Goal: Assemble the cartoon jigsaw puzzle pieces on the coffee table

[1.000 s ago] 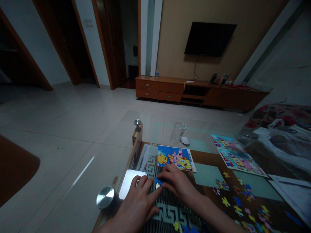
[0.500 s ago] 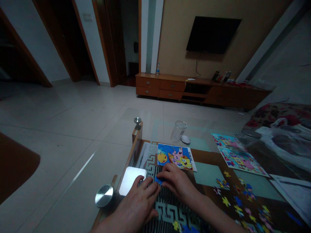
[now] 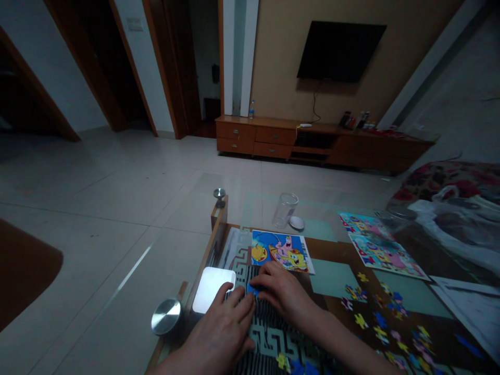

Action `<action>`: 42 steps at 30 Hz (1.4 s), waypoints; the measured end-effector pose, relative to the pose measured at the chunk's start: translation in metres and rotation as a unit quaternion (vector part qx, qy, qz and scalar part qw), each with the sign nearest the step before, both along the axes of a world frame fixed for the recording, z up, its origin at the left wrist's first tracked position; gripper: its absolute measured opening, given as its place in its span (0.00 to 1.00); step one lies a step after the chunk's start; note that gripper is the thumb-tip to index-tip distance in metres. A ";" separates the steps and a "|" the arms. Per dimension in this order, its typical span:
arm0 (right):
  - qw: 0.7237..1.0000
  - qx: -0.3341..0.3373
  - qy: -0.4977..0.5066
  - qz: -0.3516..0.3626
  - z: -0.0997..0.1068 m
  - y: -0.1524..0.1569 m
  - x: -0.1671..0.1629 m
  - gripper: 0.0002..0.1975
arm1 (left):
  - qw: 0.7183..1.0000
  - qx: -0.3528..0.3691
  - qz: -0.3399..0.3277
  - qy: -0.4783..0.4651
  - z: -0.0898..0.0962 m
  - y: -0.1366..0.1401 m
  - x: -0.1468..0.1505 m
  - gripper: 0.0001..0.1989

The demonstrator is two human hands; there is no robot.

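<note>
On the glass table's patterned strip, a blue jigsaw piece shows between my two hands. My right hand has its fingers curled and its fingertips closed on this piece. Beside it, my left hand lies palm down with fingers somewhat apart, its fingertips close to the piece; whether they touch it I cannot tell. Just beyond the hands lies a cartoon picture card. Several loose puzzle pieces are scattered to the right, and blue and yellow ones sit at the lower edge, partly cut off.
A white rounded box is left of my left hand. Farther back stand a clear jar and its lid. Two cartoon sheets, a plastic bag and white paper lie right. A metal table knob is at left.
The view has shifted slightly. Both hands stay nearly in place around the blue jigsaw piece, with only small finger movement; the other things have not moved.
</note>
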State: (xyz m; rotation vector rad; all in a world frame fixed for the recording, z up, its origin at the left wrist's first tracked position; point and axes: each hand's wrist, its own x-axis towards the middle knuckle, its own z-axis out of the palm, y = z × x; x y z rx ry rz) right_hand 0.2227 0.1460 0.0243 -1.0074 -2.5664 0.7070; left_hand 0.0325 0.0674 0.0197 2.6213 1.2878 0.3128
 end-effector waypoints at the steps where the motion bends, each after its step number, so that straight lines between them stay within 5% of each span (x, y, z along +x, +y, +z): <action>1: 1.000 0.001 -0.001 0.000 0.000 0.000 0.000 0.09 | 1.000 -0.009 -0.001 -0.001 0.002 0.000 0.000 0.22; 9: 1.000 0.021 -0.014 -0.003 0.002 -0.002 -0.001 0.10 | 0.993 -0.077 0.008 -0.094 0.023 0.002 -0.010 0.12; 16: 0.999 0.017 -0.028 -0.019 0.005 -0.004 -0.004 0.11 | 0.976 -0.052 0.067 -0.200 0.009 0.007 -0.014 0.18; 24: 0.999 0.017 -0.013 -0.028 0.009 -0.011 -0.003 0.12 | 0.978 -0.067 0.081 -0.180 0.001 0.011 -0.016 0.24; 36: 0.987 0.149 -0.056 -0.039 0.001 -0.037 -0.016 0.07 | 0.983 -0.053 0.058 -0.167 -0.005 0.012 -0.016 0.22; 42: 0.943 0.291 -0.161 -0.003 -0.009 -0.035 -0.025 0.10 | 0.983 -0.060 0.072 -0.159 -0.005 0.013 -0.014 0.22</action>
